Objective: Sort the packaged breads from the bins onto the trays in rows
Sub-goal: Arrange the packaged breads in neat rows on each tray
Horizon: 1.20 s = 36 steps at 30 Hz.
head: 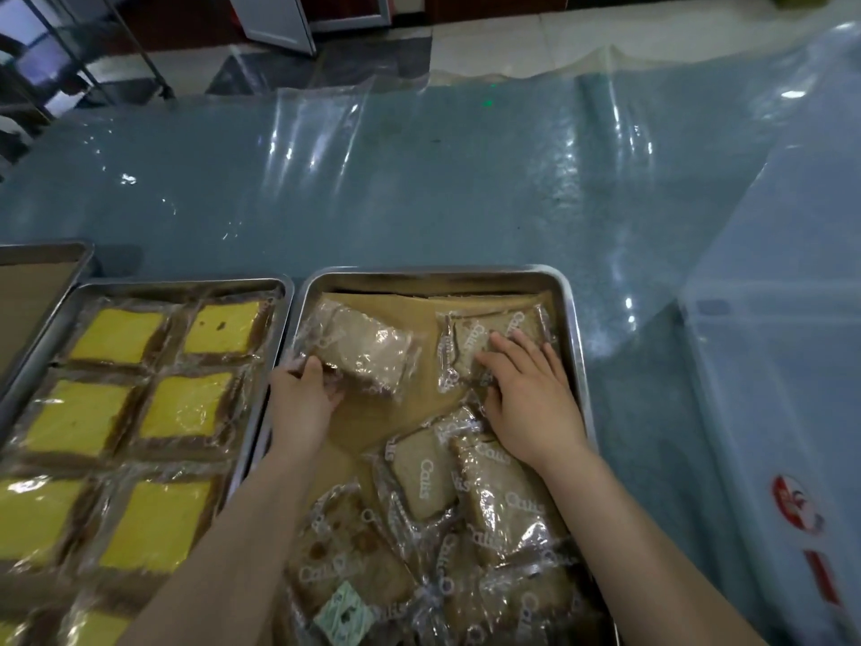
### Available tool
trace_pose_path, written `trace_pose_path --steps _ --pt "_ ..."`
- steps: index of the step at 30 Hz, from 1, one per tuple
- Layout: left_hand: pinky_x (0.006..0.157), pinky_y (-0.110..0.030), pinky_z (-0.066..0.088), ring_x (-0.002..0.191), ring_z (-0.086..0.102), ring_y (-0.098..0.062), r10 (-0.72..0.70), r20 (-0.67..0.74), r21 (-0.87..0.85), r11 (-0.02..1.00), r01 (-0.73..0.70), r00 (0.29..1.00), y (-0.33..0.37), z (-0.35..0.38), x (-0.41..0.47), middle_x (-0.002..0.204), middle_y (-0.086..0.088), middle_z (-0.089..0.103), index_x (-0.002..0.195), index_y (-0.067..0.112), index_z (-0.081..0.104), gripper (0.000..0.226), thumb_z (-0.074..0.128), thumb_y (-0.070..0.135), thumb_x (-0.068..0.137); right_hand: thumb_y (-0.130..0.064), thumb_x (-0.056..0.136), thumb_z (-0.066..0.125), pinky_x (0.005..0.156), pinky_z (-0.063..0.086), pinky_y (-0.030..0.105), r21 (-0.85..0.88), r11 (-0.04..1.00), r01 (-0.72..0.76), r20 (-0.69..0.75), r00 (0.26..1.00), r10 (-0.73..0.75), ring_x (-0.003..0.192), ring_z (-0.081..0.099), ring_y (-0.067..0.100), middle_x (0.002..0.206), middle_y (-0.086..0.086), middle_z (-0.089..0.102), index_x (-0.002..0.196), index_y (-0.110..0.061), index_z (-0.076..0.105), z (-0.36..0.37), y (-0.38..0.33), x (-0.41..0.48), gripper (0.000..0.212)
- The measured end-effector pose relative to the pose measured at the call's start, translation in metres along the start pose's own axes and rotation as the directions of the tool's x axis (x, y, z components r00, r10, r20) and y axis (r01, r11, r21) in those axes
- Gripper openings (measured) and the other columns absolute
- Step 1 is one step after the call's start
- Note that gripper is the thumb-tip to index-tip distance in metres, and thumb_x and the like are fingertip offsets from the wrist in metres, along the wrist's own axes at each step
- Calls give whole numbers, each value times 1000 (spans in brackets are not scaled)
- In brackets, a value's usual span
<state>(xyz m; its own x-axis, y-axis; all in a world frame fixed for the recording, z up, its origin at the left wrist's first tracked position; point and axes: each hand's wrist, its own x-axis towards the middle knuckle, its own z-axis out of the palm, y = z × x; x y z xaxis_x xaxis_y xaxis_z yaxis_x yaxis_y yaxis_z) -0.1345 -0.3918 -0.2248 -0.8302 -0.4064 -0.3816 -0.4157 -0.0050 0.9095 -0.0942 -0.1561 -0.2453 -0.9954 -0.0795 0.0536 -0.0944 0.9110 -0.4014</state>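
Left of the paper-lined steel tray, a second steel tray holds yellow wrapped cakes in finished rows. Lined tray barely started: left hand grips a brown wrapped bread, right hand lies flat on another bread packet; heaped brown packets near edge unsorted.

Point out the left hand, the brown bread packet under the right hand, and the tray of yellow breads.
left hand (pixel 302 397): head view, back of the hand.
brown bread packet (pixel 470 337): head view, its printed wrapper.
tray of yellow breads (pixel 186 284): head view, far metal rim.
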Motion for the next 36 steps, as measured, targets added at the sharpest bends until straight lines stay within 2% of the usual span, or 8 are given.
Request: trace_pose_path --steps 7,11,14,23,26,29,31,36 --pt "101 -29 34 128 41 -10 177 95 351 915 -199 980 -26 -14 -23 149 1 33 146 27 19 64 53 32 92 -25 95 43 117 -7 42 -23 1000 -21 16 1000 21 146 7 16 156 -6 25 140 -27 42 -1 -1 0 44" --pt "107 -38 -6 138 -25 -13 434 409 722 385 -575 803 -33 -13 -42 149 16 -33 137 59 -9 66 37 49 91 -35 99 34 111 -19 49 -101 994 -33 92 995 42 146 -12 22 160 -3 6 150 -31 17 3 0 2 54" --pt "102 -47 -15 129 -43 -17 291 607 737 144 -661 740 -32 -2 -30 143 16 -42 136 59 -5 55 18 64 86 -41 98 32 108 -23 52 -102 995 -16 142 989 31 142 -24 27 160 2 -7 150 -38 2 6 2 4 60" --pt "99 -49 -15 125 -43 -35 71 594 788 148 -597 802 -27 18 9 143 9 -44 124 65 -25 62 15 75 78 -47 93 44 104 -26 40 130 990 -61 202 979 33 139 -26 12 159 -10 -3 128 -50 39 5 10 26 35" --pt "101 -50 -9 132 -34 -35 218 578 787 107 -608 786 -21 15 1 143 7 -44 135 58 -13 66 31 62 85 -37 94 51 111 -17 43 190 976 -111 145 986 84 146 -5 14 156 -10 21 112 -40 56 -7 3 30 19" --pt "110 -45 1 142 -10 -32 474 536 766 74 -638 698 -17 -3 -16 156 -1 -14 143 42 20 60 45 40 88 -20 92 58 114 19 50 269 962 -40 -154 984 84 134 40 22 126 -6 61 95 -22 69 -24 -4 17 12" --pt "108 -35 25 136 28 -28 499 511 699 231 -676 700 -21 -17 -29 149 -1 32 132 32 47 44 53 31 88 -17 90 59 93 40 35 302 953 -4 -251 964 83 107 58 20 101 -8 67 92 -19 70 -35 -8 1 11" --pt "68 -16 43 85 54 -2 208 501 708 459 -536 840 -40 -28 -69 109 11 60 124 29 53 48 60 52 82 -28 89 62 87 39 26 298 934 -198 4 978 206 102 54 13 99 -15 58 101 -26 67 -26 -22 -55 13"
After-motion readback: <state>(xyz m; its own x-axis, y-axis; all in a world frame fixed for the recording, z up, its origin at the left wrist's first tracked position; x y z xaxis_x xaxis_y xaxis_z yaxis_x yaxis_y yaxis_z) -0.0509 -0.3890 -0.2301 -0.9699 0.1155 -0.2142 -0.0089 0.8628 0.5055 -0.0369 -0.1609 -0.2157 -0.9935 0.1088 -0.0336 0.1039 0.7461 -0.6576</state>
